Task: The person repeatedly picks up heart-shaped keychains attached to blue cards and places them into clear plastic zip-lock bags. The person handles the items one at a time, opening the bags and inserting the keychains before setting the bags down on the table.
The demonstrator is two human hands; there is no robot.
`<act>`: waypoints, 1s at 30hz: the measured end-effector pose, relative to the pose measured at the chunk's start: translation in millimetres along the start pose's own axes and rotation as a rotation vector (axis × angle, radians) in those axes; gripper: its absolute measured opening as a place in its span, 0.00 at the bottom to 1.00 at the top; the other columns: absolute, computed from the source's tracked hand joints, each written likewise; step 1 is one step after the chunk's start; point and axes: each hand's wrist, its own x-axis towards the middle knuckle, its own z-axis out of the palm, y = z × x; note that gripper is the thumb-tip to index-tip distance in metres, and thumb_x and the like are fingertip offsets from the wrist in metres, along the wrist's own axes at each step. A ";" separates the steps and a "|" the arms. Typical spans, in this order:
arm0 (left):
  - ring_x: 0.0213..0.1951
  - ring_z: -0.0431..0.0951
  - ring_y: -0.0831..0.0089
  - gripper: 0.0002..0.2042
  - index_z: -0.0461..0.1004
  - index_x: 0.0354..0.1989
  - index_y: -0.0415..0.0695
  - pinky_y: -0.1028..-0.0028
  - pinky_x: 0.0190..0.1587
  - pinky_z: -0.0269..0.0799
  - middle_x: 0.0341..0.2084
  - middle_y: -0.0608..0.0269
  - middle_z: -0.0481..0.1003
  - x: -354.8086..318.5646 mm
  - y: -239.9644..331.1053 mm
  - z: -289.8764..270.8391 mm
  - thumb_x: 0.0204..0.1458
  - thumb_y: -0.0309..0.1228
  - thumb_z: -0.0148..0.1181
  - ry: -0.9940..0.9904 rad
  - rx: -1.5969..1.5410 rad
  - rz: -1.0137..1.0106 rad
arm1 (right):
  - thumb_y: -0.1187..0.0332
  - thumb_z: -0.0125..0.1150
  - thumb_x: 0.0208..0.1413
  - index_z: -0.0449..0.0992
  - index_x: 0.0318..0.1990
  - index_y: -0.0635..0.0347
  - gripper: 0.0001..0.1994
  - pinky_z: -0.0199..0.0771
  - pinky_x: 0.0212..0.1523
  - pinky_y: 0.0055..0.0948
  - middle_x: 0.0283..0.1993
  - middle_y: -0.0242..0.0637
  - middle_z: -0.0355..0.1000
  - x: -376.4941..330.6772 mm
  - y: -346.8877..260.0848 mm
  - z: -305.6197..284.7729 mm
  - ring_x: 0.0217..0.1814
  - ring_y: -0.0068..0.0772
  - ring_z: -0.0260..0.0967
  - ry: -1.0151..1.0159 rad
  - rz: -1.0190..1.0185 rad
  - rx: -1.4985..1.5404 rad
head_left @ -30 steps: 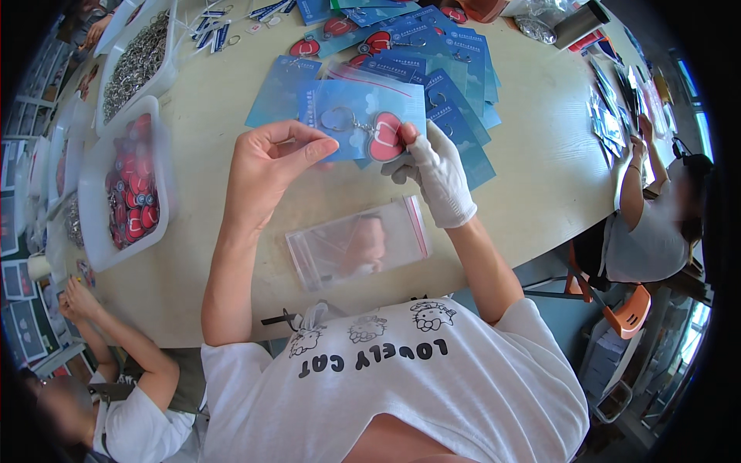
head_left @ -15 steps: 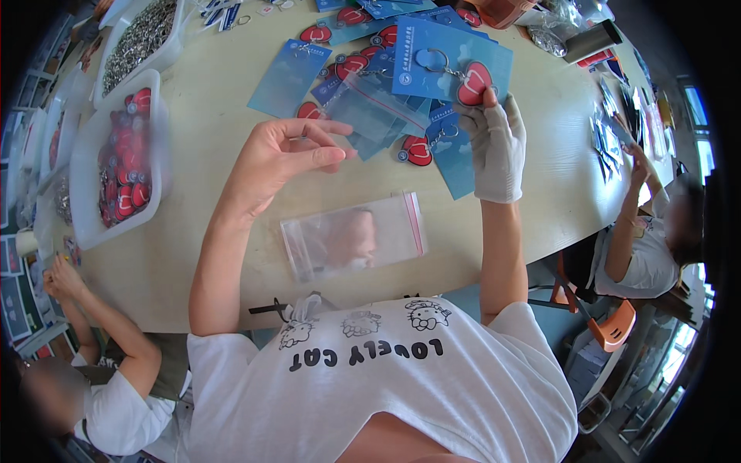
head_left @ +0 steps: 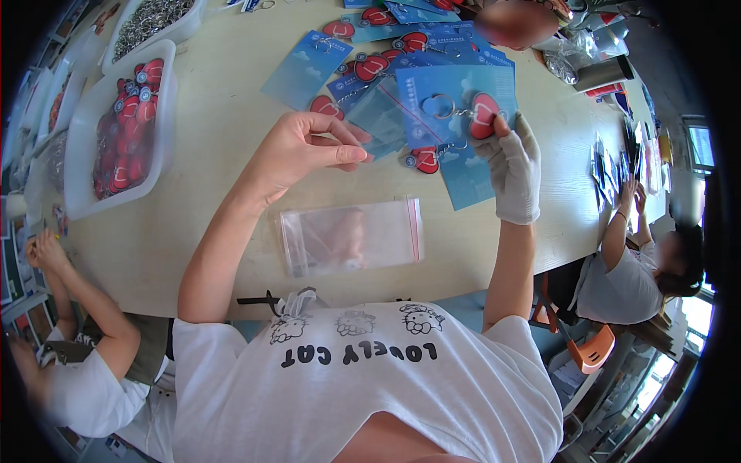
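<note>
My right hand (head_left: 513,174), in a white glove with bare thumb tip, is closed on the right edge of a blue card (head_left: 498,85). A red heart-shaped keychain (head_left: 484,116) with a silver ring lies across that card, under my thumb. My bare left hand (head_left: 312,150) is curled in a pinch at the near corner of a clear zip bag (head_left: 382,116); its red-lined mouth overlaps the card's left part. Near me, a stack of clear zip bags (head_left: 351,238) lies flat. Beyond my hands spreads a pile of blue cards (head_left: 305,71) with red heart keychains.
At left stand a white tub (head_left: 166,131) of red heart pieces and another tub (head_left: 189,27) of metal rings. A dark cylinder (head_left: 606,73) and plastic packets sit far right. Co-workers sit on both sides; the right one's hands (head_left: 633,201) are near a stack of cards.
The zip bag's mouth has come over the left part of the held card. My left thumb and fingers have drawn closer together. The whole view has shifted a little.
</note>
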 end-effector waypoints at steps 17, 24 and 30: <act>0.35 0.80 0.75 0.09 0.77 0.35 0.36 0.78 0.39 0.74 0.34 0.58 0.79 5.0 -3.3 6.4 0.45 0.23 0.67 -0.078 0.071 -0.048 | 0.69 0.56 0.56 0.68 0.49 0.71 0.17 0.70 0.35 0.20 0.35 0.33 0.73 4.3 -17.0 0.6 0.34 0.20 0.71 -0.263 0.165 -0.353; 0.34 0.77 0.82 0.15 0.77 0.41 0.36 0.82 0.40 0.73 0.33 0.63 0.79 9.7 -17.9 14.1 0.43 0.24 0.69 -0.048 0.065 -0.059 | 0.79 0.52 0.51 0.70 0.49 0.72 0.16 0.74 0.40 0.21 0.39 0.36 0.74 6.0 -8.6 34.4 0.39 0.23 0.74 -0.468 0.320 -0.590; 0.33 0.77 0.81 0.14 0.78 0.38 0.34 0.80 0.38 0.73 0.31 0.62 0.79 8.3 -14.9 18.2 0.42 0.27 0.70 -0.077 -0.165 -0.087 | 0.81 0.54 0.48 0.74 0.39 0.73 0.10 0.74 0.40 0.22 0.39 0.39 0.74 -2.0 -11.6 41.8 0.37 0.24 0.74 -0.139 0.099 -0.425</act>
